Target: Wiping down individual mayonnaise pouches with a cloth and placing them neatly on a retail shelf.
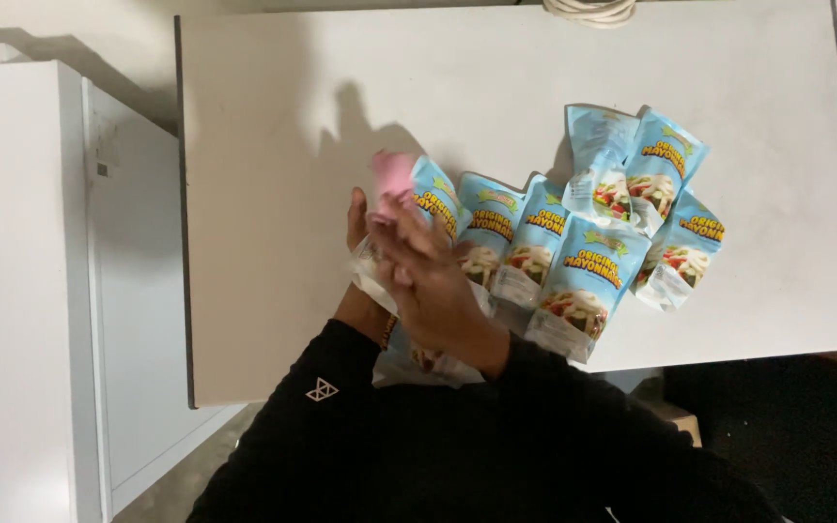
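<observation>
Pink cloth sits pinched in the right hand, crossed over the left hand, whose grip stays hidden, above a blue pouch.

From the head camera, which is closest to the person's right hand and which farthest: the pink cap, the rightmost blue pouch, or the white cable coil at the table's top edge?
From the right hand:
1. Pink cap, just above the fingers.
2. Rightmost blue pouch, across the table to the right.
3. White cable coil, at the far top edge.
</observation>
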